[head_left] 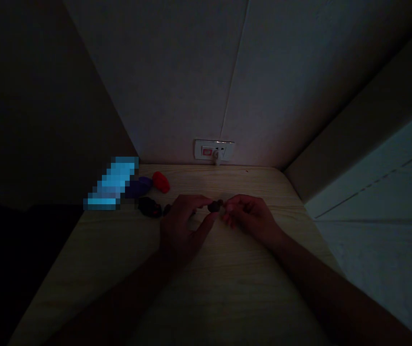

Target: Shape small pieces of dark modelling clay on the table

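Observation:
A small dark brown lump (213,206), which looks like modelling clay, is pinched between the thumb and fingers of my left hand (182,228) just above the table. On the lump's right side sits a smaller dark ball (220,202). My right hand (251,216) is closed in a pinch, its fingertips right beside that ball; what lies between them is too small and dim to make out. Another dark bit (167,209) shows partly behind my left hand. Left of it lie a black lump (150,207) with reddish spots, a purple lump (139,187) and a red lump (161,182).
The pale wood-grain table (206,298) meets a wall with a socket plate (214,150), which has a red switch and a plug in it. A bright blurred-out rectangle (114,185) lies at the table's left edge. A pale panel (379,178) stands on the right. Light is dim.

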A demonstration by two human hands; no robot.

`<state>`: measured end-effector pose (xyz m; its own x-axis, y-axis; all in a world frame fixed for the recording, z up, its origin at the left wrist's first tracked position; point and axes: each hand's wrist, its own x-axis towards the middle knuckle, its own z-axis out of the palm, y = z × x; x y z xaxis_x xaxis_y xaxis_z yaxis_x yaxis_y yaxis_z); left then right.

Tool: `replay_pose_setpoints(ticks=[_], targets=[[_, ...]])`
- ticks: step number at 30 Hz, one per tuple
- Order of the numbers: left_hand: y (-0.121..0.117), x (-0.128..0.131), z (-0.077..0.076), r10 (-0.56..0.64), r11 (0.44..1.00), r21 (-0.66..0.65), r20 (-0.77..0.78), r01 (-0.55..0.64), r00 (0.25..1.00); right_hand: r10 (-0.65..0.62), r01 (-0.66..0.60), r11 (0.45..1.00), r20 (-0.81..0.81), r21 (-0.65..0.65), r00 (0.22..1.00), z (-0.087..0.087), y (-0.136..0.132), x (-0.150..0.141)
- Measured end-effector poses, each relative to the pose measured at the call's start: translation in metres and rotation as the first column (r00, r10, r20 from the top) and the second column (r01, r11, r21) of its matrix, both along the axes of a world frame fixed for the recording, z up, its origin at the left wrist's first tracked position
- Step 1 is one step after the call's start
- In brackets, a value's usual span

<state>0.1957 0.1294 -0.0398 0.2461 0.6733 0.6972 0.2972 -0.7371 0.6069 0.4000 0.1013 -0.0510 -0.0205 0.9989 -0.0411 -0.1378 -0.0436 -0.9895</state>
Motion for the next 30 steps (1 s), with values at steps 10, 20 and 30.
replay_pose_setpoints(ticks=[10, 20, 30], targets=[[-0.001, -0.0013, 0.0006, 0.0, 1.0, -0.026, -0.013, 0.0, 1.0, 0.062, -0.06, 0.998, -0.053, 0.033, 0.997, -0.0011, -0.0021, 0.0013], [0.0, -0.0009, -0.0012, 0.0, 1.0, -0.026, -0.004, 0.0, 1.0, 0.131, -0.126, 0.99, -0.073, 0.068, 0.989, -0.0005, -0.003, 0.0019], [-0.0005, -0.0017, -0.0006, -0.004, 1.0, -0.01, 0.002, 0.004, 1.0, 0.129, -0.123, 0.99, -0.107, 0.061, 0.986, -0.0016, -0.0031, -0.0011]])
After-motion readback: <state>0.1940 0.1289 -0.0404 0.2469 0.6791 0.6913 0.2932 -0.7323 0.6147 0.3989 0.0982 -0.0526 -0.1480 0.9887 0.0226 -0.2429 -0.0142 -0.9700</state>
